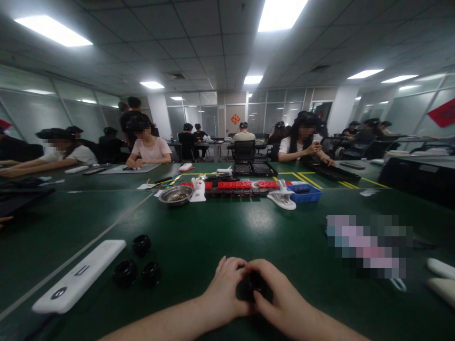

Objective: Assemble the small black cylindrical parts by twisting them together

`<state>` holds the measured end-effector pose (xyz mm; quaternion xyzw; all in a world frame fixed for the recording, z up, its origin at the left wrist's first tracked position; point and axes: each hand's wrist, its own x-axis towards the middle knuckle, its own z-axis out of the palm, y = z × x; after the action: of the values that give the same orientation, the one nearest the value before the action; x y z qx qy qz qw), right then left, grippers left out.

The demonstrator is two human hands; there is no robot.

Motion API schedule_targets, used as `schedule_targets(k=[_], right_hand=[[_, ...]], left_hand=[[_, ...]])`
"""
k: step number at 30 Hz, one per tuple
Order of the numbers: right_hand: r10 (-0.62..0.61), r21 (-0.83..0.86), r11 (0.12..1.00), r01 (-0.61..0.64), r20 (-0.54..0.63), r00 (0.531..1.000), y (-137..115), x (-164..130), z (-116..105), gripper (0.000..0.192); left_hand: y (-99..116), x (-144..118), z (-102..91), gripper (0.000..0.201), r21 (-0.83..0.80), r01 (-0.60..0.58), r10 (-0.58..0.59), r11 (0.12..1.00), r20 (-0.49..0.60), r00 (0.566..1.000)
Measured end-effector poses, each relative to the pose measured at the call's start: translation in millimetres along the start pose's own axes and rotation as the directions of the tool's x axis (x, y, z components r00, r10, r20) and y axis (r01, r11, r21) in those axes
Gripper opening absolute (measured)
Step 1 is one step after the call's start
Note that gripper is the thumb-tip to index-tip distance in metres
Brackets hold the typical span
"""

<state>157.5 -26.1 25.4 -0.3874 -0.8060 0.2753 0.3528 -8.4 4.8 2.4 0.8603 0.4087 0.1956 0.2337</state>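
My left hand (227, 286) and my right hand (280, 293) meet low in the middle, over the green table. Between them is a small, dark, rounded object (255, 282), mostly covered by fingers. Both hands are closed around it, thumbs toward me. It looks black and glossy like the three small round pots on my left: a rear one (141, 245), a larger front one (125, 273) and one nearer my hands (151, 273). Those have openings or hollows on top, though their exact kind is hard to make out.
A white power bank-like device (80, 277) lies at left. Farther back stand a metal bowl (165, 201) with small pieces, red strips (234, 185), white clamps (284, 196) and a blue bin (313, 195). A blurred pinkish item (368, 246) lies right. Other people sit beyond.
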Motion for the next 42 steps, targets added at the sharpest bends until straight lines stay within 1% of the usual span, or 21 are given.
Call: schedule_targets(k=[2,4,7,9,12,15,17,20,22,24,26,28,31,33,35,39,42], right_hand=[[-0.029,0.013,1.000,0.029,0.016,0.999,-2,0,-1,0.050],[-0.025,-0.003,1.000,0.024,-0.013,1.000,-3,0,-1,0.050],[0.031,-0.057,0.998,-0.036,-0.089,0.996,0,2,0,0.042],[0.075,-0.071,0.994,-0.083,-0.108,0.991,3,2,2,0.039],[0.097,-0.041,0.994,-0.100,-0.062,0.993,3,1,2,0.040],[0.028,0.004,1.000,-0.028,0.000,1.000,0,-1,0,0.046],[-0.018,0.020,1.000,0.018,0.011,1.000,-2,-1,-2,0.051],[-0.012,-0.007,1.000,0.012,-0.040,0.999,-1,-1,-2,0.048],[0.024,-0.040,0.999,-0.028,-0.093,0.995,2,1,0,0.042],[0.063,-0.054,0.996,-0.069,-0.112,0.992,6,2,2,0.038],[0.089,-0.044,0.995,-0.094,-0.102,0.991,8,2,3,0.038],[0.087,-0.020,0.996,-0.089,-0.071,0.994,7,1,3,0.042],[0.043,0.020,0.999,-0.042,-0.017,0.999,4,-1,1,0.050],[0.017,0.029,0.999,-0.017,-0.005,1.000,2,-1,0,0.053],[0.017,0.014,1.000,-0.016,-0.031,0.999,2,-1,0,0.050],[0.065,-0.040,0.997,-0.070,-0.122,0.990,5,2,2,0.038],[0.097,-0.051,0.993,-0.104,-0.121,0.988,7,3,3,0.034]], left_hand=[[0,0,0.4,0.052,0.008,0.007,-0.007,1.000,0.001,1.000],[-2,0,0.9,0.051,0.009,0.010,-0.010,1.000,-0.001,1.000],[-3,0,0.9,0.050,0.000,0.002,-0.002,1.000,-0.001,1.000],[-2,0,0.2,0.049,-0.003,-0.003,0.003,1.000,0.002,1.000],[-1,-1,-0.5,0.053,-0.002,-0.004,0.004,1.000,0.005,1.000],[-2,-1,0.5,0.056,0.004,-0.003,0.003,1.000,-0.003,1.000],[-3,-1,1.6,0.053,0.008,-0.006,0.006,1.000,-0.010,1.000],[-4,-1,2.2,0.049,0.005,-0.009,0.009,1.000,-0.011,1.000],[-4,0,2.0,0.048,0.000,-0.008,0.008,1.000,-0.008,1.000],[-4,0,1.6,0.048,-0.004,-0.004,0.004,1.000,-0.009,1.000],[-3,0,1.3,0.049,-0.007,-0.002,0.002,1.000,-0.012,1.000],[-2,0,1.3,0.053,-0.012,-0.002,0.002,1.000,-0.014,1.000],[-2,0,1.8,0.058,-0.012,-0.004,0.004,1.000,-0.019,1.000],[-3,0,2.6,0.056,-0.003,-0.002,0.002,1.000,-0.017,1.000],[-5,0,3.3,0.052,0.003,-0.005,0.005,1.000,-0.011,1.000],[-6,0,3.0,0.048,-0.002,-0.011,0.011,1.000,-0.007,1.000],[-4,-1,1.1,0.049,-0.012,0.002,-0.002,1.000,-0.009,1.000]])
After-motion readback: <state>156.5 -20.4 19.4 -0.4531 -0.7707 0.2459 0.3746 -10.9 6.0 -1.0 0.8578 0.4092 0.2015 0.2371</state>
